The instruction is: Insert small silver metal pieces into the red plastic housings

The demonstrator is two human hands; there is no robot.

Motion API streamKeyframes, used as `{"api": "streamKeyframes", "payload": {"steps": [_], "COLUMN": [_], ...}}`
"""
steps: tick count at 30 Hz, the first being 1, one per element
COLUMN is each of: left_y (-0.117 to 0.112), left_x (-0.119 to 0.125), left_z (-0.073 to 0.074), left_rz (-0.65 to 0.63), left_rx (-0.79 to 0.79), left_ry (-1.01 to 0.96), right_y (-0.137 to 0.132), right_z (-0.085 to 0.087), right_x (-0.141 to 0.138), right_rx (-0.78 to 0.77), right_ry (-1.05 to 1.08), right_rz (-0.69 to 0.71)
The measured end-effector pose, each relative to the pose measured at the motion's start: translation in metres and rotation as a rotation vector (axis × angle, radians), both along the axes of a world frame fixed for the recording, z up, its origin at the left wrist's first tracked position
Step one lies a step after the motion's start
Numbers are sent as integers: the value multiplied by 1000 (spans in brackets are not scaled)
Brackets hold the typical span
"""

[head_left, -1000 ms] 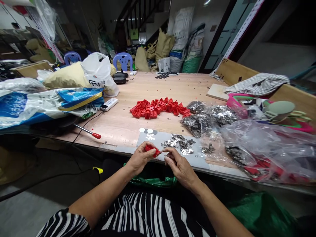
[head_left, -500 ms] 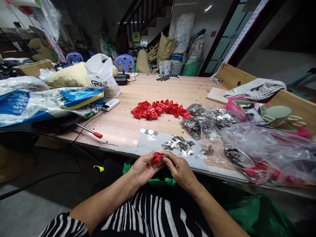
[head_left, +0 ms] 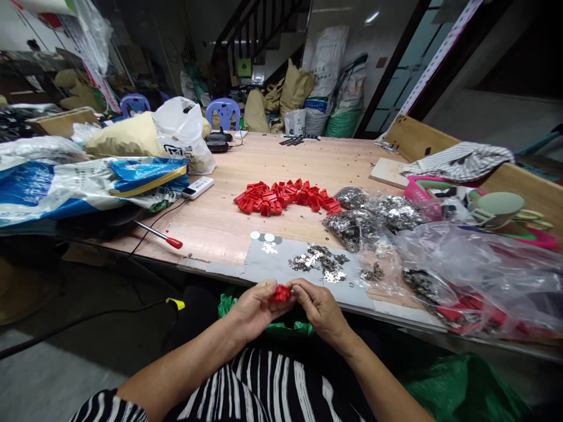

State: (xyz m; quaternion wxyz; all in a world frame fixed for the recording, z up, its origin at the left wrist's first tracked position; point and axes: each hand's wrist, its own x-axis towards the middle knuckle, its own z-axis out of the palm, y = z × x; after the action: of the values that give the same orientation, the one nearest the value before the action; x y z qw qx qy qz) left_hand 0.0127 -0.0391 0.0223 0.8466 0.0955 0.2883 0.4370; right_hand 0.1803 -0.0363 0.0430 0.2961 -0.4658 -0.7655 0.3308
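Note:
My left hand point(head_left: 257, 306) is closed around a small red plastic part point(head_left: 280, 293), held just off the table's near edge. At the right side of that part, the fingers of my right hand point(head_left: 317, 306) are pinched together; whatever is between them is too small to make out. Beyond my hands lies a grey mat point(head_left: 264, 264) bearing a pile of small flat metal pieces point(head_left: 319, 259) and a smaller cluster of bright ones point(head_left: 269, 248). Farther back a heap of similar red plastic parts point(head_left: 281, 198) spreads over the wooden table point(head_left: 206, 223).
Clear bags of metal pieces point(head_left: 365, 217) and a large plastic bag point(head_left: 479, 258) crowd the right, near a pink basket point(head_left: 422, 196). A red-tipped lever point(head_left: 173, 242) juts out at left, beside blue-and-white sacks point(head_left: 83, 187). Green plastic point(head_left: 466, 387) hangs below the table.
Both hands sit slightly lower in the view with the red part, and the whole scene has shifted a little. My right fingertips stay close against the part's right side.

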Motion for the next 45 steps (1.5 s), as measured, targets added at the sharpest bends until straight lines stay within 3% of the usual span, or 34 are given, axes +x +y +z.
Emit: {"api": "streamKeyframes", "payload": {"steps": [4, 8, 11, 13, 16, 18, 20, 24, 26, 28, 30, 33, 36, 38, 42, 45], "left_y": [-4, -3, -3, -1, 15, 35, 62, 129, 166, 201, 234, 277, 313, 335, 364, 370], "left_x": [-6, -11, -16, -21, -28, -33, -39, -44, -41, -36, -30, -23, -18, -16, -11, -9], "left_z": [-24, -51, -59, -55, -35, -13, 12, 53, 63, 66, 64, 61, 61, 60, 49, 39], "left_rz": [-138, -275, -424, -503, -624, -685, -595, -231, 28, 170, 114, -199, -480, -597, -689, -691], "left_rx": [115, 442, 621, 651, 659, 617, 653, 828, 925, 1069, 1108, 1140, 1148, 1101, 961, 911], "left_ry": [249, 828, 1161, 1208, 930, 622, 539, 903, 1172, 1346, 1522, 1718, 1772, 1776, 1705, 1672], "right_y": [0, 8, 23, 39, 72, 99, 128, 185, 212, 237, 260, 287, 305, 314, 326, 326], "right_z": [-9, -10, -6, -4, -1, 1, 4, 9, 11, 13, 17, 21, 24, 24, 21, 18], "right_x": [4, 9, 13, 17, 26, 32, 37, 43, 47, 52, 57, 64, 67, 67, 59, 46], "right_rx": [-95, -119, -44, 5, 74, 99, 98, 91, 104, 99, 80, 34, -53, -94, -106, -95], "right_ry": [39, -14, -91, -132, -163, -183, -227, -332, -370, -423, -485, -592, -713, -765, -784, -777], "right_rz": [15, -11, -34, -58, -86, -100, -121, -199, -252, -276, -273, -285, -293, -275, -221, -167]}}
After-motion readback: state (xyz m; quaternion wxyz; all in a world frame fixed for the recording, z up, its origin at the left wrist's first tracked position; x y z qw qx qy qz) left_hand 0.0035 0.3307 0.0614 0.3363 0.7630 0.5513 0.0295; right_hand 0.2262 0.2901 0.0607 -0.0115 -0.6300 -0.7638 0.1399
